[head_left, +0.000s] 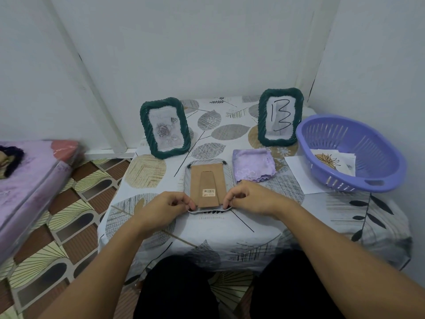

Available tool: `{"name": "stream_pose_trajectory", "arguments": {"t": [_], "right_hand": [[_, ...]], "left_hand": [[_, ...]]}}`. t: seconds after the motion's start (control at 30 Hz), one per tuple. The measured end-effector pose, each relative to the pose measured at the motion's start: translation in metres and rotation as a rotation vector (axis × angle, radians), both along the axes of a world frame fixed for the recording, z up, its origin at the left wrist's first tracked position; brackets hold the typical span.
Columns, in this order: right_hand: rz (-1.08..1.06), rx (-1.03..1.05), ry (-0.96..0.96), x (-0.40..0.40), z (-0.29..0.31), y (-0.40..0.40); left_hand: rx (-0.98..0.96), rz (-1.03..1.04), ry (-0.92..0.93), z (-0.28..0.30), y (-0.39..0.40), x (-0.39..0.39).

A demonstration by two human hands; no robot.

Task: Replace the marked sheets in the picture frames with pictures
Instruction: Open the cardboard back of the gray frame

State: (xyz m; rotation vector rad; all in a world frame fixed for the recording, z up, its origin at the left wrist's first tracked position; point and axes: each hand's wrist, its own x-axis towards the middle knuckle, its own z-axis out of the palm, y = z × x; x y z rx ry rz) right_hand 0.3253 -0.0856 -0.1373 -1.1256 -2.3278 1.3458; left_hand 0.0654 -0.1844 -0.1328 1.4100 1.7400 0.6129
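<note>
**Both hands at the near edge of the face-down frame**

From my remote seat I see a white picture frame [208, 187] lying face down at the middle of the surface [230, 229], its brown cardboard backing [207, 180] up, barcode sticker near the near end. Left hand [165, 207] and right hand [250, 199] flank its near edge, fingers curled, each pinching a bottom corner of the backing (exact contact is hard to make out).

Behind, a green frame with a rose picture [164, 127] stands upright at left. A second green frame [279, 116], standing at right, holds a sheet marked "B". A folded lilac cloth [253, 164] lies just right of the face-down frame. A purple basket [351, 153] at far right holds printed pictures [333, 162] and rests on a white sheet [299, 173].
</note>
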Motion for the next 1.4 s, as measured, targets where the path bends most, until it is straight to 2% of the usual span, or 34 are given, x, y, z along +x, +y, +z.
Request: {"name": "stream_pose_trajectory", "arguments": {"t": [0.07,0.17,0.23,0.3,0.43,0.6,0.87,1.13,1.4], "right_hand": [[-0.036,-0.044,0.059,0.001,-0.001,0.000],[-0.267,-0.057,0.165,0.001,-0.005,0.005],[-0.411,-0.025,0.196,-0.002,-0.007,0.009],[-0.462,0.009,0.154,-0.007,-0.009,0.012],[-0.468,0.099,-0.028,-0.020,-0.014,0.019],[-0.498,0.160,-0.130,-0.027,-0.014,0.020],[-0.474,0.214,-0.182,-0.035,-0.011,0.016],[-0.491,0.334,-0.125,-0.048,0.000,0.009],[-0.376,0.345,-0.270,-0.084,0.018,0.000]], "left_hand": [[-0.005,0.018,-0.030,0.000,0.001,-0.001],[0.065,0.145,-0.060,0.000,0.004,-0.003],[0.158,0.261,0.037,-0.001,0.009,-0.003],[0.208,0.346,0.142,0.000,0.016,-0.003],[0.136,0.376,0.256,-0.002,0.035,-0.003],[0.109,0.375,0.232,-0.008,0.045,-0.002],[0.119,0.401,0.240,-0.010,0.042,-0.008],[0.171,0.410,0.235,-0.009,0.039,0.006],[0.152,0.393,0.241,-0.014,0.041,-0.002]]}}
